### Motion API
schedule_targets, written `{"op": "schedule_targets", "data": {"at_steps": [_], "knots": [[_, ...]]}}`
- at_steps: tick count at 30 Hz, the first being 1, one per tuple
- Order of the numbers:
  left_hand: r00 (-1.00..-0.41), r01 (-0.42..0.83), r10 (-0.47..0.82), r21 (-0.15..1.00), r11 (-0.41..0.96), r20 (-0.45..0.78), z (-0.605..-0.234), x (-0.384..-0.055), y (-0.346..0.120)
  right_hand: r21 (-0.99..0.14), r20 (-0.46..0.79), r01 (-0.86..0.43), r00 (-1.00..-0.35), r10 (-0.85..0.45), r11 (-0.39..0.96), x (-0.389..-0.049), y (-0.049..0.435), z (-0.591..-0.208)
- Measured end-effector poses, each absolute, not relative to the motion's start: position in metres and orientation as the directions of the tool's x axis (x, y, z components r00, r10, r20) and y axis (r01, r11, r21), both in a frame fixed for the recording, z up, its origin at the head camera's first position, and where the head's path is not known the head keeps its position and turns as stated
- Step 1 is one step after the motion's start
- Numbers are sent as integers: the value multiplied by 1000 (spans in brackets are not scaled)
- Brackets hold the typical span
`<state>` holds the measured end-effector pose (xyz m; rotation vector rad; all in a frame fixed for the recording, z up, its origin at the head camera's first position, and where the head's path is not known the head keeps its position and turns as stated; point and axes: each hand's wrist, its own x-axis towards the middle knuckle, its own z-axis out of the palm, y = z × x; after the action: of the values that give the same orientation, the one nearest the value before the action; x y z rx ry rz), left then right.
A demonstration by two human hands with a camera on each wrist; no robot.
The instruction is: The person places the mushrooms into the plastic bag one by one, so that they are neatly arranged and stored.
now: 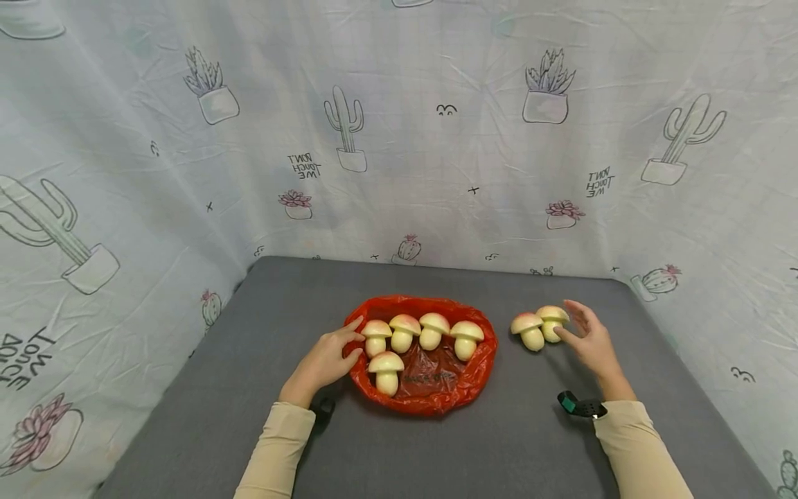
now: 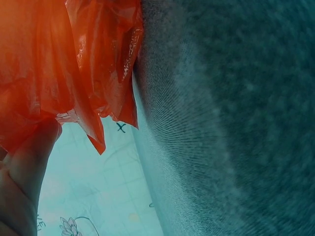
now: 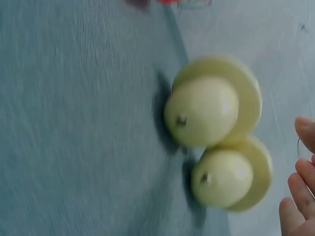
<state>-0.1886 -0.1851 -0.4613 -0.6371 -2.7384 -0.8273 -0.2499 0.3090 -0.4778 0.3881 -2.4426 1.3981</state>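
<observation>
A red plastic bag point(image 1: 436, 409) lies open on the grey table, its rim rolled into a ring. Inside it are several toy mushrooms point(image 1: 404, 333) with cream stems and pink-tinged caps. My left hand point(image 1: 324, 357) rests at the bag's left edge with fingers spread over the rim. In the left wrist view, one finger point(image 2: 34, 160) touches the red bag point(image 2: 93, 59). To the right of the bag, two more toy mushrooms point(image 1: 528, 330) point(image 3: 221, 179) lean together on the table. My right hand point(image 1: 592, 346) is beside the farther one, thumb and fingers apart with nothing between them.
The grey table point(image 1: 424, 454) reaches back to a pale curtain point(image 1: 405, 138) printed with cacti and succulents, which also hangs along both sides. A black strap point(image 1: 582, 405) is on the right wrist, and a dark device point(image 1: 323, 410) sits at the left wrist.
</observation>
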Motion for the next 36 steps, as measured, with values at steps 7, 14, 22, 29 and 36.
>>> {"op": "schedule_targets", "data": {"at_steps": [7,14,22,29,36], "knots": [[-874,477,348,465,746,338,-461,-189,-184,-821,206,-262,-965,-165,507,-262,330,-483],[-890,449,333,469,761,311,-462,-185,-187,-818,110,-240,-957,-267,522,-275,326,-485],[-883,462,340,467,754,324,-462,-187,-185,-786,78,-217,-964,-256,579,-280,330,-490],[-876,474,346,466,747,336,-462,-188,-183,-788,123,-199,-978,-169,583,-278,331,-496],[-879,469,342,469,748,333,-462,-188,-184,-798,109,-147,-989,-100,585,-271,335,-500]]}}
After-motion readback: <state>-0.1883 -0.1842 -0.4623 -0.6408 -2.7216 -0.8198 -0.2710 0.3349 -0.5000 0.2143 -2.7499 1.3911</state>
